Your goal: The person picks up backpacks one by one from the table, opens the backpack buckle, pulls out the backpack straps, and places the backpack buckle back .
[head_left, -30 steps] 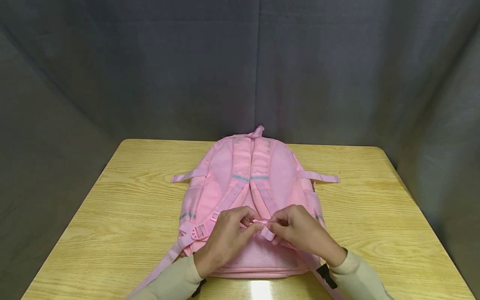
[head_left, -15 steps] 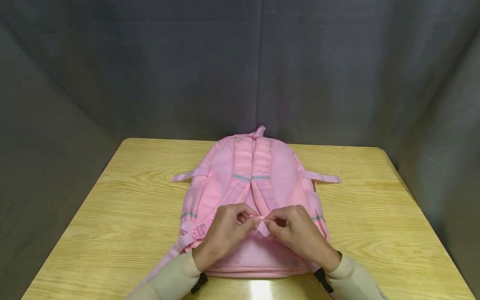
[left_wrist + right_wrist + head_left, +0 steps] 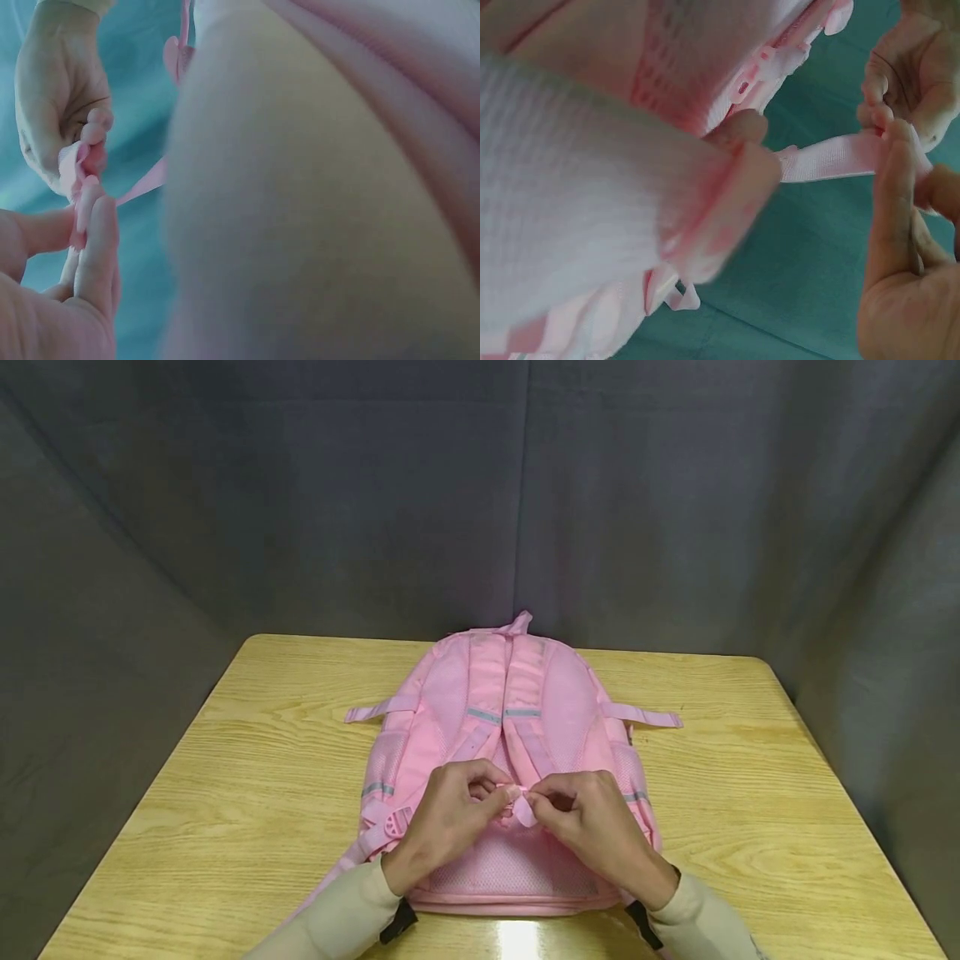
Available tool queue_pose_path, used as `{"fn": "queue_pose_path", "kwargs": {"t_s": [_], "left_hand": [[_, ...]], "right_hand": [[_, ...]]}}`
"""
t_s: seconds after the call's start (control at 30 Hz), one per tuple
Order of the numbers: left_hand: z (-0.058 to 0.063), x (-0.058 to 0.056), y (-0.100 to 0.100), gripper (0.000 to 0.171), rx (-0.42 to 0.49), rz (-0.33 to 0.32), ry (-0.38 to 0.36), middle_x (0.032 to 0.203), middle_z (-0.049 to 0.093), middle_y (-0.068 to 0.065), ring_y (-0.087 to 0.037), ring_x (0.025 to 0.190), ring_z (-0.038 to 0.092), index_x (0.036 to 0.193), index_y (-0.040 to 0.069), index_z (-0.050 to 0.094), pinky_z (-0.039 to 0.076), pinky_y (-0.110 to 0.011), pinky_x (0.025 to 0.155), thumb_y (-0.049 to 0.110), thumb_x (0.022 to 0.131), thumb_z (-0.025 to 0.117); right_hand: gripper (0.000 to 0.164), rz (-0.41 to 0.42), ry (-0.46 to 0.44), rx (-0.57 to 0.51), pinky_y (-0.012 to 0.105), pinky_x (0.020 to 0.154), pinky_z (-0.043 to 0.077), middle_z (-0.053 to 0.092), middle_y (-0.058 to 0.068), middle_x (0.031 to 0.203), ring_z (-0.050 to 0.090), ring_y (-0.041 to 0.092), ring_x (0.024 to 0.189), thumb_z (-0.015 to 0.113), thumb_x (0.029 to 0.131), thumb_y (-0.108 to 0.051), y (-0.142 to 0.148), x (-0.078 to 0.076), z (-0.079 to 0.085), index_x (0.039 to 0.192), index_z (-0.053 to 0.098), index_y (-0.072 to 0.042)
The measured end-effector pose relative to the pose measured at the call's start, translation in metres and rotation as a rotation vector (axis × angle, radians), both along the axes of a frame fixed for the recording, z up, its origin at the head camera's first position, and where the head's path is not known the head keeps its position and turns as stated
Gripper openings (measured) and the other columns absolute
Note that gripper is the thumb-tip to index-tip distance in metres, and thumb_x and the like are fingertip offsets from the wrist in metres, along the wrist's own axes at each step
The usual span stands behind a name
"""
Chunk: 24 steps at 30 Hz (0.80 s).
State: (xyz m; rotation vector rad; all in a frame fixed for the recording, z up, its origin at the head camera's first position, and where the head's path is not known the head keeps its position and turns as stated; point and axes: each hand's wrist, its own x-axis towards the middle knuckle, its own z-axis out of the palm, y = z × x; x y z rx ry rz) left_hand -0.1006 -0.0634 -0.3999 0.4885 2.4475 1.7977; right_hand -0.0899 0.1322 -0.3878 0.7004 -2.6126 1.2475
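A pink backpack (image 3: 444,681) lies back side up on the table, its shoulder straps facing upward. Over its lower half, my left hand (image 3: 453,814) and right hand (image 3: 596,818) meet with fingertips close together. Between them is a pink webbing strap (image 3: 832,157), pinched by thumb and fingers of both hands. A loose end of this strap hangs down between the fingertips in the head view. The left wrist view shows a fold of the strap between the two hands; a large pale blurred surface covers much of that view.
A wood-grain table (image 3: 247,760) bears the backpack. Side straps (image 3: 643,714) stick out left and right of the bag. A pink plastic buckle (image 3: 397,822) sits on the lower left strap, which runs under the left forearm. Dark grey curtains (image 3: 375,510) enclose the table's back and sides.
Both hands have shifted slightly up and away with the strap end, and the right fingertips have come a little nearer the left. The backpack has stayed in place.
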Motion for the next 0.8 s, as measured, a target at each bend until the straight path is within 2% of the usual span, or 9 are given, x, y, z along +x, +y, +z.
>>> {"fn": "queue_pose_path", "kwargs": {"t_s": [0.07, 0.23, 0.33, 0.43, 0.57, 0.8], "left_hand": [[0.002, 0.001, 0.0, 0.005, -0.019, 0.005, 0.028, 0.071, 0.071, -0.001, -0.023, 0.067, 0.072, 0.086, 0.008, 0.073, 0.051, -0.02, 0.053, 0.011, 0.09, 0.073], [0.005, 0.005, 0.002, 0.004, -0.106, 0.015, 0.125, 0.069, 0.068, 0.006, -0.007, 0.064, 0.067, 0.086, 0.013, 0.074, 0.051, -0.02, 0.057, 0.014, 0.089, 0.075], [0.003, 0.006, 0.004, 0.004, -0.138, 0.009, 0.163, 0.068, 0.068, 0.009, 0.0, 0.064, 0.064, 0.085, 0.015, 0.074, 0.052, -0.02, 0.059, 0.016, 0.089, 0.075], [0.002, 0.006, 0.004, 0.004, -0.135, -0.01, 0.186, 0.071, 0.069, 0.008, 0.001, 0.067, 0.063, 0.087, 0.013, 0.074, 0.055, -0.022, 0.066, 0.016, 0.089, 0.075], [0.001, 0.006, 0.003, 0.004, -0.14, -0.048, 0.219, 0.082, 0.073, 0.004, -0.002, 0.075, 0.065, 0.093, 0.01, 0.075, 0.057, -0.024, 0.074, 0.011, 0.089, 0.074], [0.0, 0.005, 0.004, 0.005, -0.219, -0.063, 0.293, 0.083, 0.071, 0.004, -0.003, 0.077, 0.065, 0.091, 0.01, 0.074, 0.056, -0.019, 0.071, 0.007, 0.086, 0.075]], "right_hand": [[0.016, 0.005, -0.085, -0.025, 0.019, 0.045, 0.046, 0.068, -0.011, 0.064, 0.054, -0.002, 0.052, 0.069, 0.085, 0.0, 0.001, 0.0, 0.002, 0.078, 0.076, -0.013], [0.016, 0.071, -0.4, -0.081, 0.029, 0.05, 0.057, 0.069, -0.001, 0.062, 0.068, 0.018, 0.055, 0.064, 0.09, -0.003, 0.005, 0.0, 0.009, 0.077, 0.072, -0.006], [0.018, 0.118, -0.517, -0.086, 0.032, 0.053, 0.059, 0.069, 0.005, 0.063, 0.07, 0.025, 0.058, 0.061, 0.09, -0.002, 0.006, -0.001, 0.012, 0.074, 0.07, -0.002], [0.019, 0.136, -0.546, -0.093, 0.031, 0.053, 0.059, 0.068, 0.006, 0.063, 0.07, 0.024, 0.058, 0.058, 0.09, 0.0, 0.007, -0.002, 0.011, 0.073, 0.068, 0.0], [0.02, 0.118, -0.521, -0.101, 0.031, 0.051, 0.058, 0.067, 0.005, 0.062, 0.069, 0.02, 0.056, 0.057, 0.09, 0.001, 0.007, -0.003, 0.008, 0.073, 0.067, 0.0], [0.02, 0.13, -0.496, -0.096, 0.031, 0.051, 0.058, 0.065, 0.003, 0.059, 0.067, 0.017, 0.054, 0.057, 0.088, 0.003, 0.009, -0.004, 0.004, 0.071, 0.067, -0.002]]}}
